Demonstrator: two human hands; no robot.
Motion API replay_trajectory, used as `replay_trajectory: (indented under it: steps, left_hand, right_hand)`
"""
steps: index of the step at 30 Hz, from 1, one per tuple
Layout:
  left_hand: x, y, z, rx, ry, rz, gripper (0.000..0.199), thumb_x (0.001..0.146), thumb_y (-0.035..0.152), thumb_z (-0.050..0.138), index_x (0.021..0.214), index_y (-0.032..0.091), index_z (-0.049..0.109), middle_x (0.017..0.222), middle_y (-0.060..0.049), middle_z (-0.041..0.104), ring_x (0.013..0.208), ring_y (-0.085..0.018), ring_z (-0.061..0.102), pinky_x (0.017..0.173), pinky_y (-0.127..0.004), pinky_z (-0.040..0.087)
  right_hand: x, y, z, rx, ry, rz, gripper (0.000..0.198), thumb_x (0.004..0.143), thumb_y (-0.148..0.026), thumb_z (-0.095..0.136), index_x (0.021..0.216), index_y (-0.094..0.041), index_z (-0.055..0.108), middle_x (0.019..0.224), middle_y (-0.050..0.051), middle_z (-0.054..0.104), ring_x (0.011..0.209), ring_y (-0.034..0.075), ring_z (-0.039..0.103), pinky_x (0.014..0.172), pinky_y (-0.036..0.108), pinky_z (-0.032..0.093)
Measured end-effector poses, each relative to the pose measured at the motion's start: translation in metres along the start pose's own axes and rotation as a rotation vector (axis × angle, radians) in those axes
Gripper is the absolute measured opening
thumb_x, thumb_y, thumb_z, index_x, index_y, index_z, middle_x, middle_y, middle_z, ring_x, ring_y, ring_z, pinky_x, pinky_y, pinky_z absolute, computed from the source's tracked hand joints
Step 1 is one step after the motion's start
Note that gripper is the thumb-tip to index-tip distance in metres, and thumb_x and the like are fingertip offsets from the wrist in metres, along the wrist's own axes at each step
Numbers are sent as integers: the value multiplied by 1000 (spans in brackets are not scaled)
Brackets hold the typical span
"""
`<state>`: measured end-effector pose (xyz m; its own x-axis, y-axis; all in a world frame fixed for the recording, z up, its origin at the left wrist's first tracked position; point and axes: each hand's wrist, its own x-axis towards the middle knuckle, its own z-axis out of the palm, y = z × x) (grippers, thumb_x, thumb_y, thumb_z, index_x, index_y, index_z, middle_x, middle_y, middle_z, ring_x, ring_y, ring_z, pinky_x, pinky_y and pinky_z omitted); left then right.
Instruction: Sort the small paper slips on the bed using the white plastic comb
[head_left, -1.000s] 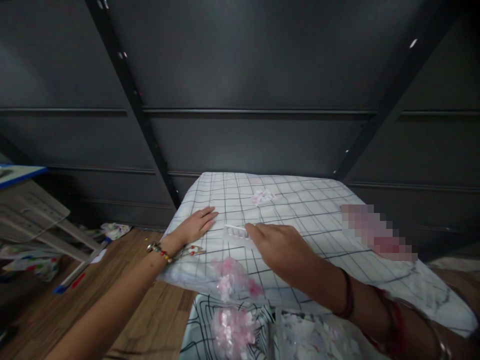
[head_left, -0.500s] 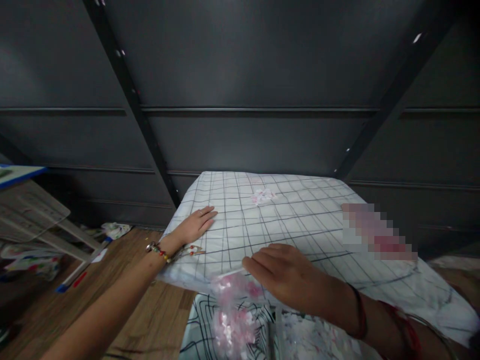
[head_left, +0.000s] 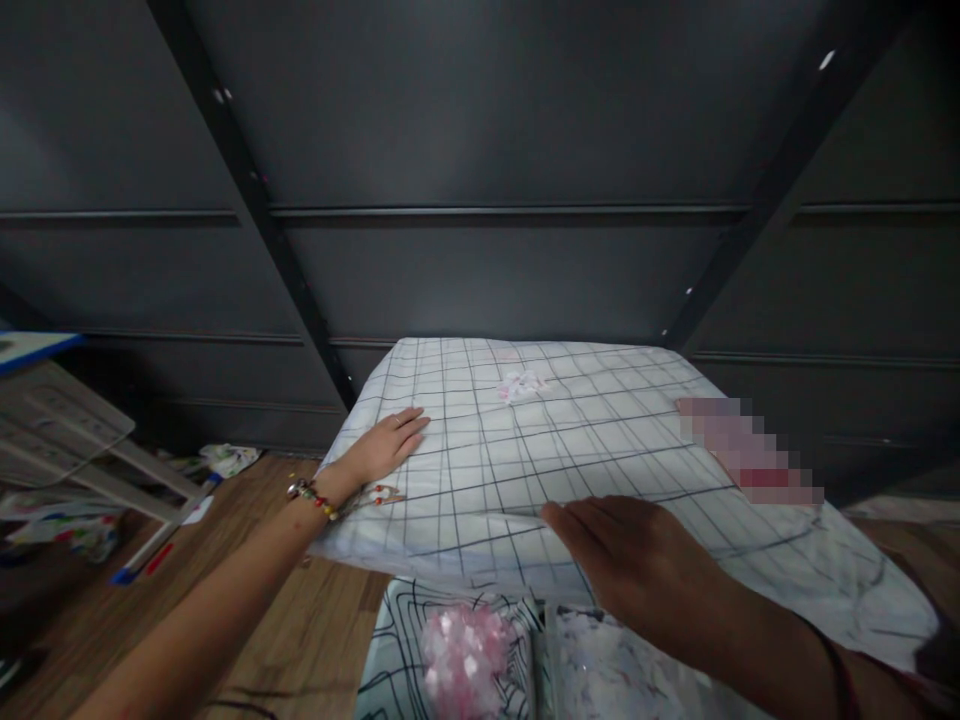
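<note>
My left hand lies flat on a white cloth with dark grid lines, its fingers spread. A bead bracelet circles that wrist, and a beaded strand lies on the cloth beside it. Above the near edge of the cloth is my right hand, seen from the back. Its thumb points left, its fingertips are partly hidden, and nothing shows in it. Below and to its left, a clear bag of pink pieces rests on a lower patterned cloth. A small white-and-pink piece lies near the far edge of the grid cloth.
A clear container or bag of whitish pieces sits under my right forearm. Dark panels rise behind the cloth. At left stand a blue-edged table and wooden floor with clutter. At right, a blurred-out patch covers part of the cloth.
My right hand has moved right, away from the pink bags. The pink bag that was near its thumb is no longer there; pink pieces show only on the lower cloth. My left hand stays put.
</note>
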<state>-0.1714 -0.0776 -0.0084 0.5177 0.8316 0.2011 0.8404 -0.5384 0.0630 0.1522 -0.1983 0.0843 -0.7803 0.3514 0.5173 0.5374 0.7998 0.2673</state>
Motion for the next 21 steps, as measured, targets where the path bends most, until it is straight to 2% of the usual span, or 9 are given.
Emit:
replay_trajectory:
  steps: [4, 8, 16, 21]
  left_hand:
    - [2, 0, -1, 29, -5, 17, 44, 95, 36, 27, 126, 12, 48, 136, -12, 45, 124, -23, 40, 104, -37, 31]
    - [4, 3, -5, 64, -13, 30, 41, 94, 36, 30, 126, 16, 47, 135, -10, 46, 123, -23, 42, 103, -37, 32]
    - [5, 6, -8, 106, -55, 35, 39, 93, 34, 31, 124, 14, 47, 133, -13, 47, 123, -25, 42, 102, -39, 31]
    - [8, 4, -10, 120, -78, 38, 38, 93, 34, 34, 123, 16, 48, 134, -12, 47, 124, -25, 40, 102, -42, 29]
  right_hand:
    - [-6, -13, -5, 9, -58, 0, 36, 64, 6, 35, 89, -11, 55, 68, 5, 63, 53, 14, 53, 49, 27, 41]
    - [-2, -23, -16, 71, -76, -30, 35, 63, 5, 36, 85, -15, 54, 67, 2, 62, 53, 13, 52, 48, 26, 41]
    - [-2, -9, -4, -17, -6, 25, 40, 59, 6, 37, 91, -10, 56, 66, 5, 63, 53, 14, 55, 50, 27, 42]
    - [-11, 4, -1, 65, -21, 57, 38, 64, 6, 35, 91, -12, 56, 66, 4, 64, 54, 13, 56, 51, 26, 43]
